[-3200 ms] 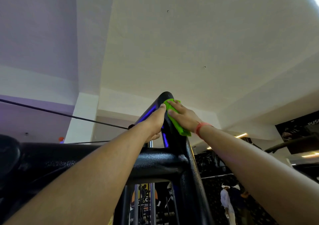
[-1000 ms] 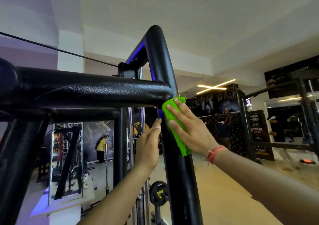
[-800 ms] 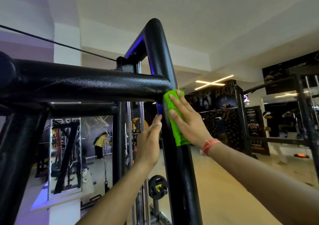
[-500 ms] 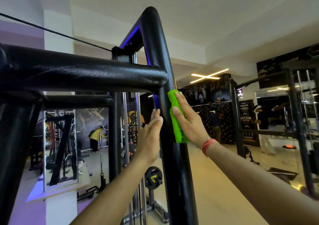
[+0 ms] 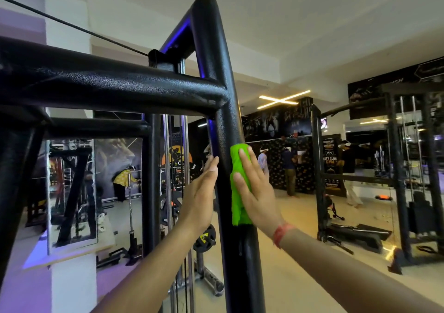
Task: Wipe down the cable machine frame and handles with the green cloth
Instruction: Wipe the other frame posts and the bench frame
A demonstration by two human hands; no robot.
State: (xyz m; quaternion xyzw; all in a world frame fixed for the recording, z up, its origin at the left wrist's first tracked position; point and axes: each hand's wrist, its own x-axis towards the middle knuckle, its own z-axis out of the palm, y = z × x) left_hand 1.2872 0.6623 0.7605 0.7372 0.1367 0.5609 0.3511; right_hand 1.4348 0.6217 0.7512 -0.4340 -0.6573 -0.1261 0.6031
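Note:
The black cable machine frame [image 5: 216, 55] fills the left and middle of the head view, with a thick upright post and a crossbar joining it. A green cloth [image 5: 236, 168] lies flat against the right side of the post, below the joint. My right hand [image 5: 257, 190] presses the cloth onto the post with straight fingers. My left hand [image 5: 200, 192] rests flat on the post's left side, fingers straight, holding nothing. No handle of the machine shows.
Chrome guide rods [image 5: 168, 168] and a thin cable [image 5: 72, 26] run behind the post. A mirror [image 5: 72, 192] stands at the left. Another black rack [image 5: 396, 168] stands at the right. Several people [image 5: 290, 166] stand by the far wall.
Both hands have slid down the upright post, from its top bend past the crossbar joint to below it. The cloth went down under my right hand.

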